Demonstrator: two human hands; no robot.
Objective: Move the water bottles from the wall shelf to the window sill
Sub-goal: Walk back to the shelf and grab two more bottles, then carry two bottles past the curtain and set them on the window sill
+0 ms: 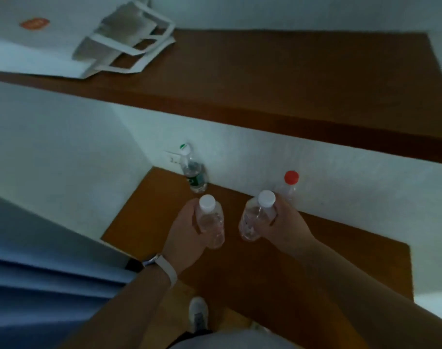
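From the head camera, your left hand (187, 230) curls round the left clear bottle (212, 222) and your right hand (285, 222) round the right clear bottle (255, 217). Both bottles are white-capped and upright at the lower shelf (315, 260). A green-labelled bottle (194, 172) and a red-capped bottle (289, 183) stand by the wall. How full they are is too blurred to tell.

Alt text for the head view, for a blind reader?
The left hand grips a white-capped bottle and the right hand a second white-capped bottle at the lower shelf. A green-labelled bottle and a red-capped bottle stand by the wall.
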